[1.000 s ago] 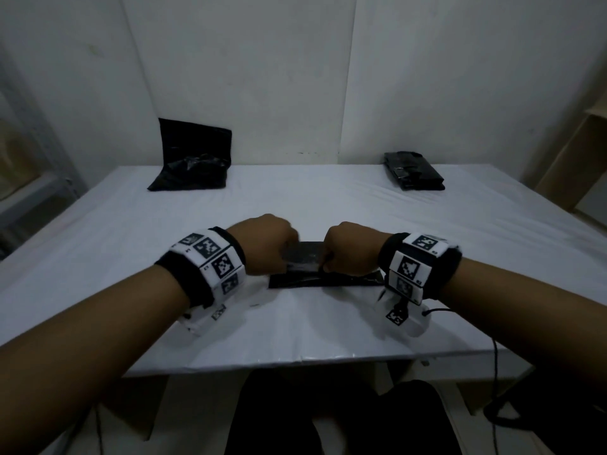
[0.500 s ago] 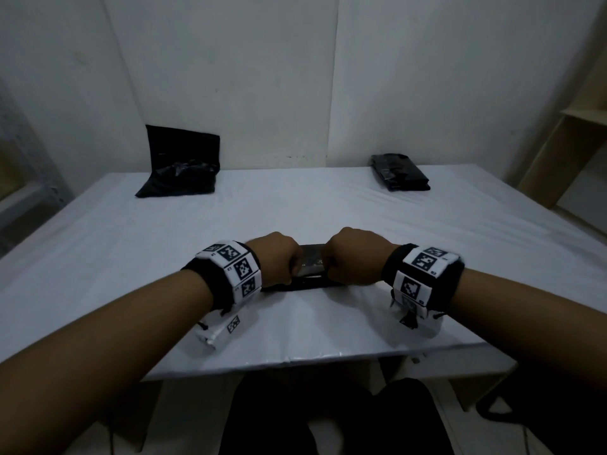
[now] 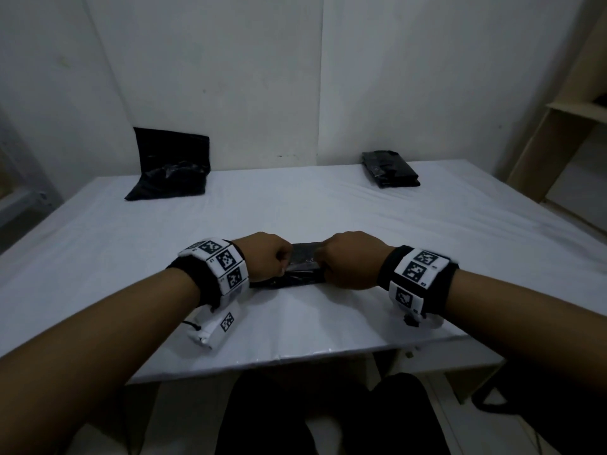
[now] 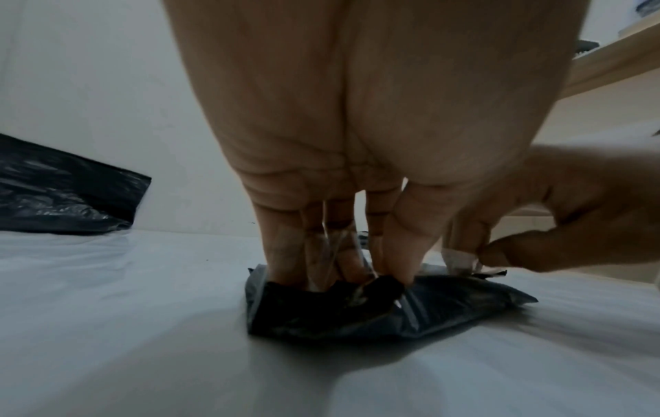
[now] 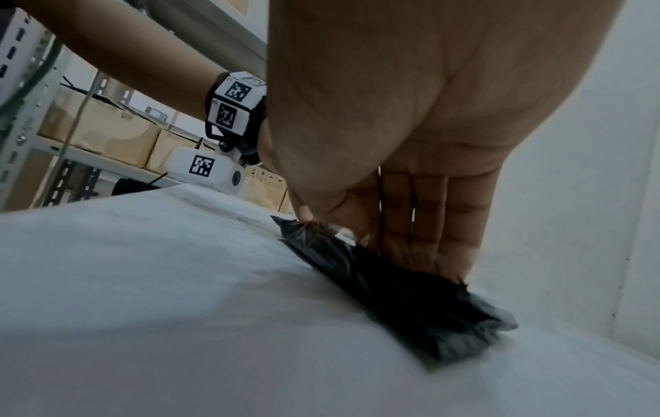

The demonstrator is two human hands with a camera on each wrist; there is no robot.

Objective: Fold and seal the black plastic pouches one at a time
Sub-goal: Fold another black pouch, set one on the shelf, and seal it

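Observation:
A black plastic pouch lies folded into a narrow band near the table's front, between my two hands. My left hand grips its left end with the fingers curled down. In the left wrist view the fingertips dig into the crumpled flap of the pouch, with a clear film strip between them. My right hand holds the right end. In the right wrist view my right hand has its thumb and fingers pinching the upper edge of the pouch.
A heap of loose black pouches leans against the wall at the back left. A neat stack of folded pouches sits at the back right. The white table ends just in front of my wrists. Wooden shelving stands to the right.
The flat lower part of the pouch that stuck out to the right has been folded in. My hands have drawn closer together on the narrower band.

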